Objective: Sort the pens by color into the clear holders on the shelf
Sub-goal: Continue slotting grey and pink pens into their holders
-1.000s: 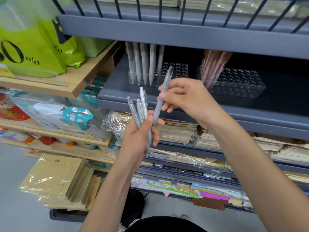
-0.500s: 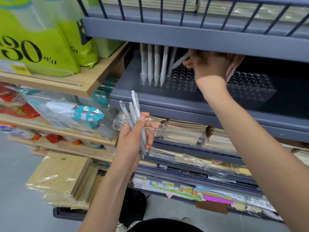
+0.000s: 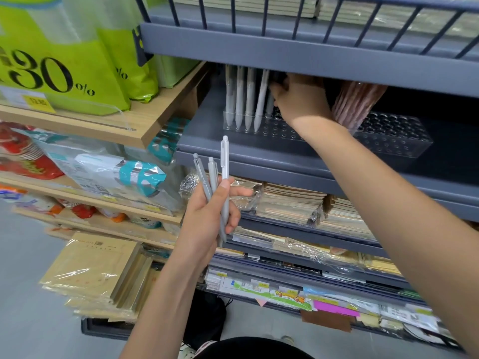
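At far left, green bags (image 3: 64,60) printed "30%" stood on a wooden shelf (image 3: 153,125). Below centre, the left hand (image 3: 207,216) was raised, its thumb and curled fingers clamped on 3 grey pens (image 3: 214,177), which fanned upward with their clicker ends on top. Above it, on a grey metal shelf (image 3: 259,154), a clear holder (image 3: 261,129) kept 4 pale grey pens (image 3: 245,99) upright in its leftmost holes, tips down. The right hand (image 3: 302,102) reached in just right of that row, over the holder. A 5th pen (image 3: 269,104) showed partly beside it, but the fingertips lay in shadow under the shelf above, so whether they gripped it could not be told. Just right of the wrist, pink pens (image 3: 356,104) leaned in a 2nd holder (image 3: 396,138).
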{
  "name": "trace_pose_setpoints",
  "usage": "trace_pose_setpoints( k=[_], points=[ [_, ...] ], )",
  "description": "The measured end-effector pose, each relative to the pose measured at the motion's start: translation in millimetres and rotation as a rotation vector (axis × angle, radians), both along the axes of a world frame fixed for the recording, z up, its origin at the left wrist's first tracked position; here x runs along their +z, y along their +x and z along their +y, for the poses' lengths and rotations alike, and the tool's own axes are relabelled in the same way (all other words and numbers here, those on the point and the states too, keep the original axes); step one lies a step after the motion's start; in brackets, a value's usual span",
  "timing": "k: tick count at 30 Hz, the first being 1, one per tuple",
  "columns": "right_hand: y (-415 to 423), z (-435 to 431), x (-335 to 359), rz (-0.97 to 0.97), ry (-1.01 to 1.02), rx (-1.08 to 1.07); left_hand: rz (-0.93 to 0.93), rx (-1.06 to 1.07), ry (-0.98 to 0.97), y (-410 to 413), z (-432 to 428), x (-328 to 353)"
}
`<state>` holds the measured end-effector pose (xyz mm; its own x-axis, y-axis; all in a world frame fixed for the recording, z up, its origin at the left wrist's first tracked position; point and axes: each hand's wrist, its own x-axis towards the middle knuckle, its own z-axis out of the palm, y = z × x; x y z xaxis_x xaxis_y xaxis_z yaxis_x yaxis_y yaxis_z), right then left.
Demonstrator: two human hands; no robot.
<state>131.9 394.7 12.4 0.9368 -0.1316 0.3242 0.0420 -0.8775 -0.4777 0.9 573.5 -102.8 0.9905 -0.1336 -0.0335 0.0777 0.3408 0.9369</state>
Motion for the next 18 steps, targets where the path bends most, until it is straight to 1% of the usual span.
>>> trace_pose_setpoints(
  k=[4,11,13,15,16,17,18],
  points=[
    [2.0,-0.2,-0.3,0.019,0.083,-0.033,0.002,-0.003,0.006,-0.2,0.1,-0.9],
    [1.6,-9.6,-4.9,0.015,0.154,-0.066,-0.015,-0.019,0.030,-1.1,-3.2,-1.8],
    [-7.8,-13.9,-8.8,-0.040,0.265,-0.075,-0.035,-0.033,0.043,-1.2,-4.1,-1.4],
    [-27.7,-13.2,-15.5,-0.095,0.493,0.028,-0.060,-0.047,0.064,-1.1,-5.8,-1.1],
    [-40.5,-12.3,-19.6,-0.084,0.612,0.111,-0.075,-0.055,0.078,-0.9,-7.5,-0.8],
    [-53.4,-12.1,-23.6,-0.038,0.690,0.200,-0.088,-0.065,0.088,-0.7,-9.8,-0.4],
    [-64.6,-12.8,-27.2,0.035,0.709,0.281,-0.099,-0.074,0.096,-0.6,-12.4,-0.2]
  ],
)
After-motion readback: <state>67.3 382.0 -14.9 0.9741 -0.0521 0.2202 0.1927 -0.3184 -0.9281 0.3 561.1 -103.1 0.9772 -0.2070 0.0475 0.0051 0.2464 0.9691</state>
